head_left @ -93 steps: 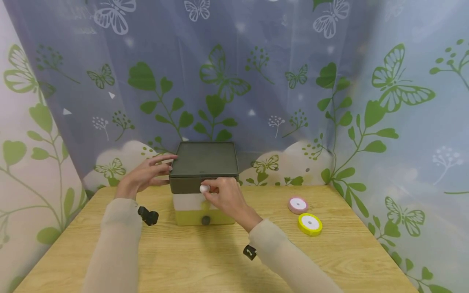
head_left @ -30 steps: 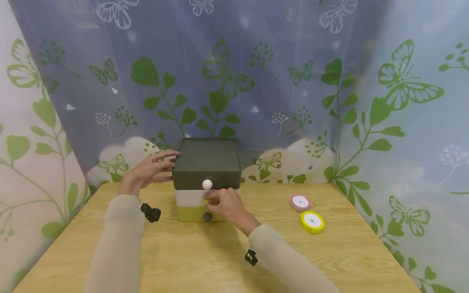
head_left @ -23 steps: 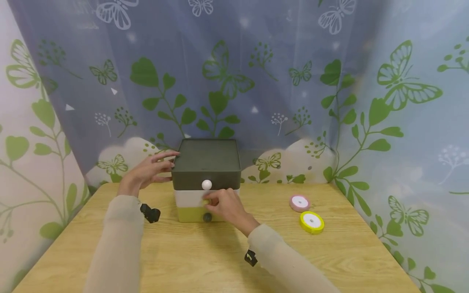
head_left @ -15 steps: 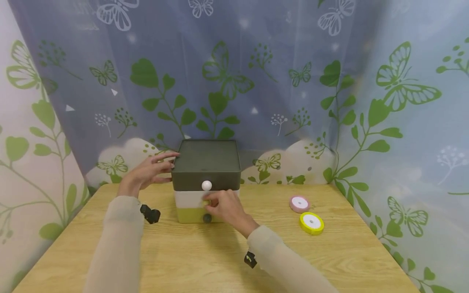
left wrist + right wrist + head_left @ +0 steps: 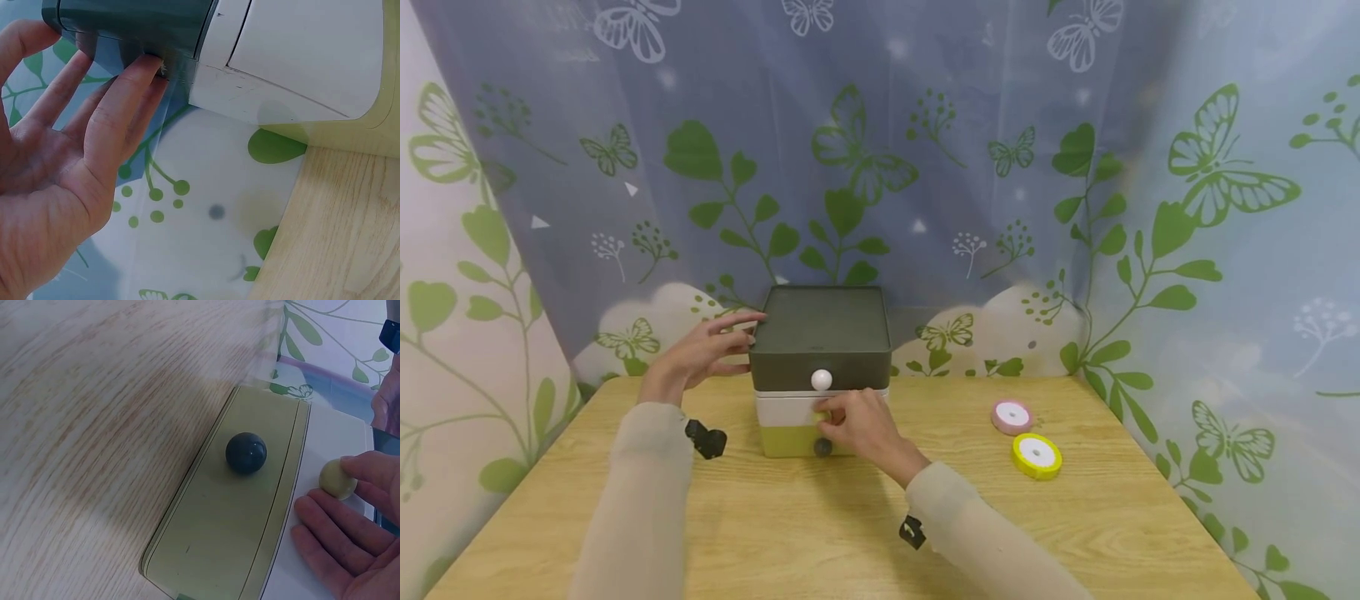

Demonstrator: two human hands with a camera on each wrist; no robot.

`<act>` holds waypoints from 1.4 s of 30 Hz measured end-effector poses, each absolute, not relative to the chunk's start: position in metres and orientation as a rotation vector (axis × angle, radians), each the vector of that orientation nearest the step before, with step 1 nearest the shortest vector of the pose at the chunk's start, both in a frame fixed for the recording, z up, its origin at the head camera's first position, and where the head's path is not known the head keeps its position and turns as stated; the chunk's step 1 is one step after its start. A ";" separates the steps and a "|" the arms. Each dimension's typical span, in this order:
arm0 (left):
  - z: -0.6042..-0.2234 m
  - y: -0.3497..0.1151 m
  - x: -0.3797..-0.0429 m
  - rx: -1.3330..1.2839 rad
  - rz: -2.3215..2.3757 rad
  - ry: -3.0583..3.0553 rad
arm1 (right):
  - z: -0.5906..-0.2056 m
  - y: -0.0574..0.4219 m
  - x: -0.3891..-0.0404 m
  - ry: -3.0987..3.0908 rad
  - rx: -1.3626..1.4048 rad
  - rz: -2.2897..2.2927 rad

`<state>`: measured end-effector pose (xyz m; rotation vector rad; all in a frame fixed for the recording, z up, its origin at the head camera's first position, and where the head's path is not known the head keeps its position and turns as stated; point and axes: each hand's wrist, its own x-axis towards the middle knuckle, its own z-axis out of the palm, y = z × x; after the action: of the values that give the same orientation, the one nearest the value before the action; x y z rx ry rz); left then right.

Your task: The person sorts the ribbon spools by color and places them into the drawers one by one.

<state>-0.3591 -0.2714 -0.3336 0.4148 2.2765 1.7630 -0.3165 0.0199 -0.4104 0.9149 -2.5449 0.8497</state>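
A small three-tier drawer box (image 5: 822, 321) stands on the table: dark green on top, white in the middle, yellow below. My right hand (image 5: 865, 429) pinches the yellow knob (image 5: 337, 479) of the white drawer (image 5: 784, 410) between thumb and finger, its other fingers close to the white front. A thin line shows along that drawer's top edge. The white knob (image 5: 822, 380) sits on the dark green drawer, the dark knob (image 5: 245, 453) on the yellow one. Spread fingers of my left hand (image 5: 700, 350) rest against the left side of the green tier, fingertips touching it (image 5: 125, 81).
Two ribbon spools lie right of the box on the wooden table (image 5: 775, 533): a pink one (image 5: 1011, 417) and a yellow one (image 5: 1037, 456) in front of it. A patterned curtain (image 5: 962, 208) hangs close behind the box and along the table's sides.
My right hand has gone from the white knob of the green drawer down to the yellow knob; the green drawer has slid in. The white drawer has just come slightly forward. My left hand stays.
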 end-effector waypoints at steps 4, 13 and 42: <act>-0.333 -0.271 -0.359 0.412 1.766 2.274 | -0.409 0.021 -0.315 -2.556 0.910 0.830; -0.334 -0.271 -0.360 0.401 1.773 2.273 | -0.409 0.022 -0.310 -2.563 0.935 0.820; -0.333 -0.272 -0.360 0.431 1.750 2.291 | -0.407 0.026 -0.278 -2.586 1.022 0.833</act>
<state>-0.3597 -0.2715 -0.3334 0.4305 2.2909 1.7497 -0.2775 0.0261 -0.4074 1.0218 -2.5861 0.8325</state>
